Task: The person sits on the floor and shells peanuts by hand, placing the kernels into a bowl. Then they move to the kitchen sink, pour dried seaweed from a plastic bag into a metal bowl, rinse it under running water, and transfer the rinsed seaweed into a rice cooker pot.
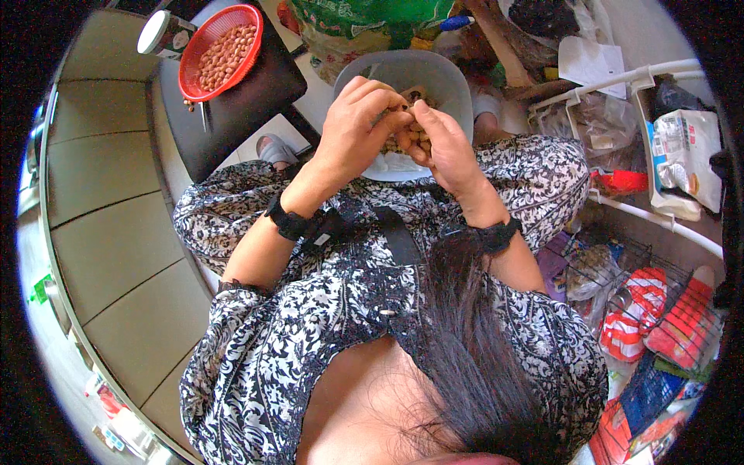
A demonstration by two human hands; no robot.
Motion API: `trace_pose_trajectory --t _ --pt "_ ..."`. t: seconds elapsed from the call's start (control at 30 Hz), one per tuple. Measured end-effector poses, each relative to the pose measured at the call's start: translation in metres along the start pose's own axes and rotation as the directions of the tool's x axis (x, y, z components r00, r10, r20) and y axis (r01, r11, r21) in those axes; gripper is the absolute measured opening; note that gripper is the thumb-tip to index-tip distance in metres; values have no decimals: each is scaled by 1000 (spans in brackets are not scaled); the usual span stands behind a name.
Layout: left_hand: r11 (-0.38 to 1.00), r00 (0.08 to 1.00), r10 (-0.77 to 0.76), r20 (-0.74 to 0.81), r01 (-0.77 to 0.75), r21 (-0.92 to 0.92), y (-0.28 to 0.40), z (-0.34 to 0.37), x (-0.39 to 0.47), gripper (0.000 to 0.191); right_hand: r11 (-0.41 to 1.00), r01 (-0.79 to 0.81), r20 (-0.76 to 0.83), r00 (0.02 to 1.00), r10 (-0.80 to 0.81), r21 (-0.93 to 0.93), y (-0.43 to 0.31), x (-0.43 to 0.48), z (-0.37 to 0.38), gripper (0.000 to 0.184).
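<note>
Over a pale translucent plastic tub [459, 81], my left hand [357, 128] and my right hand [444, 142] meet at the fingertips. Both pinch a small tan item between thumbs and fingers, apparently a peanut pod, mostly hidden by the fingers. Below them in the tub lie unshelled peanuts [419, 138] and some darker bits. The tub stands against my crossed legs. At the upper left, a red plastic colander [259, 52] holds many shelled peanuts [224, 58] on a black stool [250, 96].
A white-lidded jar [168, 35] stands beside the colander, and a metal utensil [203, 116] lies near it. Behind the tub is a green-and-white woven sack [349, 29]. A white rack [639, 72] with bags and a wire basket [633, 256] of packages flank my right side.
</note>
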State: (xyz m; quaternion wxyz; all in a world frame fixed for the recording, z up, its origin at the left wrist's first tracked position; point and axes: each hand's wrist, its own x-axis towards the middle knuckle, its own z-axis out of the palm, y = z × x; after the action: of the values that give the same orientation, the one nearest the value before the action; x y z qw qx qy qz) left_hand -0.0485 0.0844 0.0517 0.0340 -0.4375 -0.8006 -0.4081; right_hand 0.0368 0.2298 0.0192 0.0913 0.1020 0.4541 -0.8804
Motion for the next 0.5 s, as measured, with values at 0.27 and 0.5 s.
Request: trace_pose_trajectory --t 0.27,0.5 --pt "904 983 -153 106 182 -387 -6 5 -1 7 997 9 66 998 -4 -76 -11 -1 -5 41" --pt "414 855 -386 347 497 -763 -6 13 4 23 998 -18 34 999 15 68 -20 0 -5 42"
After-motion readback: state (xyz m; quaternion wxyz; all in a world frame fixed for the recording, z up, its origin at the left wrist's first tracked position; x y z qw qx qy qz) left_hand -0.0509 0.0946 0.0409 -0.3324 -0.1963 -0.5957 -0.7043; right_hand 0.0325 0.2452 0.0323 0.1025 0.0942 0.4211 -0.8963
